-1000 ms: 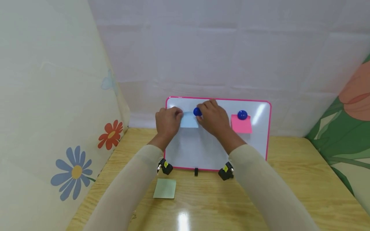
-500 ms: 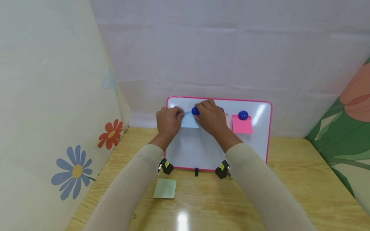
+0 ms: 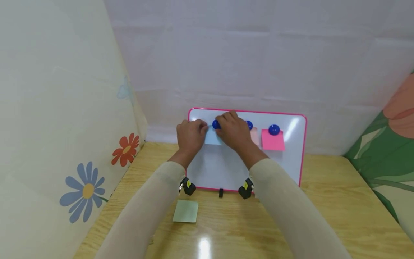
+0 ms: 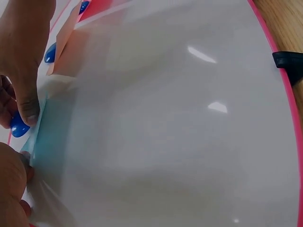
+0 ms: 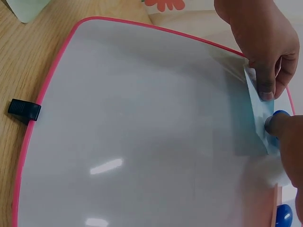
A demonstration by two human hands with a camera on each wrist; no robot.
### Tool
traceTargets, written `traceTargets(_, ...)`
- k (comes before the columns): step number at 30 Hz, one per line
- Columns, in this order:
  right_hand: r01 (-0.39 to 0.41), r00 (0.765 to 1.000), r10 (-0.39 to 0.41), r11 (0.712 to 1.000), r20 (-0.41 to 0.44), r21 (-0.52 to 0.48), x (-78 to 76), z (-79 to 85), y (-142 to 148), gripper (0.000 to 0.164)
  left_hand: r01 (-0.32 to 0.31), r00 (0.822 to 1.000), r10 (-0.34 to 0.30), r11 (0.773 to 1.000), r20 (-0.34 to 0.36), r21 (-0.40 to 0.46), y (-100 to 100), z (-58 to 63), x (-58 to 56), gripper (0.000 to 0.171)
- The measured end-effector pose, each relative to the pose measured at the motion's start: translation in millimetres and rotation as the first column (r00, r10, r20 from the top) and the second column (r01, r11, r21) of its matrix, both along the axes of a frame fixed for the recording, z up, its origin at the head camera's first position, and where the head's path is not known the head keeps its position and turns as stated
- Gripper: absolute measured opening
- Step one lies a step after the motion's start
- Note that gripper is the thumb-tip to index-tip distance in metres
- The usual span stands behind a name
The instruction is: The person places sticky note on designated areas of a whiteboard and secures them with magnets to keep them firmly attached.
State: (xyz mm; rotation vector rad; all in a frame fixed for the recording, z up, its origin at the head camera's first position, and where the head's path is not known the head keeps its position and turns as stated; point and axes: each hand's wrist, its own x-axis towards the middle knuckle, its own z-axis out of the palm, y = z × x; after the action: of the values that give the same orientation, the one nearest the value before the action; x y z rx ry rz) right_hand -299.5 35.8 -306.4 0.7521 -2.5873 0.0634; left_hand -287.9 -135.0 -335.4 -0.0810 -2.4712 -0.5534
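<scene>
Against the pink-framed whiteboard (image 3: 210, 167), my left hand (image 3: 191, 136) pinches the upper left edge of a light blue sticky note (image 3: 212, 137). My right hand (image 3: 233, 130) grips a round blue magnet (image 3: 216, 124) at the top edge of that note. In the right wrist view the blue note (image 5: 258, 111) stands out from the board, with the left thumb on it and the magnet (image 5: 281, 113) beside the right thumb. To the right, a pale peach note (image 3: 254, 135) hangs under a second blue magnet (image 3: 249, 125), partly behind my right hand.
A bright pink note (image 3: 273, 141) hangs under another blue magnet (image 3: 274, 130) at the board's right. A pale green note (image 3: 185, 211) lies on the wooden table (image 3: 226, 223) in front. A black clip (image 3: 221, 193) sits at the board's lower edge.
My right hand has moved slightly left with the magnet, along the top of the blue note. The peach note and its magnet have come into view behind it. The left hand keeps its pinch.
</scene>
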Motion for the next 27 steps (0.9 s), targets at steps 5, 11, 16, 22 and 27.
traceTargets(5, 0.003, 1.0, -0.004, 1.0, 0.005, 0.014, -1.5, 0.9, -2.0, 0.051, -0.013, 1.0, 0.013, 1.0, 0.005, -0.003, 0.7, -0.3, -0.7, 0.018)
traceTargets(11, 0.01, 1.0, -0.01, 1.0, 0.018, 0.02, -2.4, 0.8, -4.1, 0.05, -0.025, 1.0, 0.025, 1.0, 0.019, -0.001, 1.7, 1.0, 0.3, 0.019)
traceTargets(16, 0.019, 0.999, -0.02, 0.999, 0.031, 0.038, -2.7, 0.9, -6.1, 0.05, -0.024, 1.0, 0.024, 1.0, 0.015, -0.004, 1.3, 1.0, 0.9, 0.018)
traceTargets(22, 0.03, 0.999, -0.032, 0.998, 0.044, 0.053, -3.0, -0.2, -6.8, 0.05, -0.026, 1.0, 0.026, 0.999, 0.005, -0.02, 1.0, -1.9, -0.5, 0.019)
traceTargets(27, 0.032, 0.999, -0.034, 0.997, 0.037, 0.063, -4.1, -0.4, -6.8, 0.05, -0.025, 1.0, 0.025, 0.999, 0.0, -0.02, 1.4, -2.7, -0.6, 0.019)
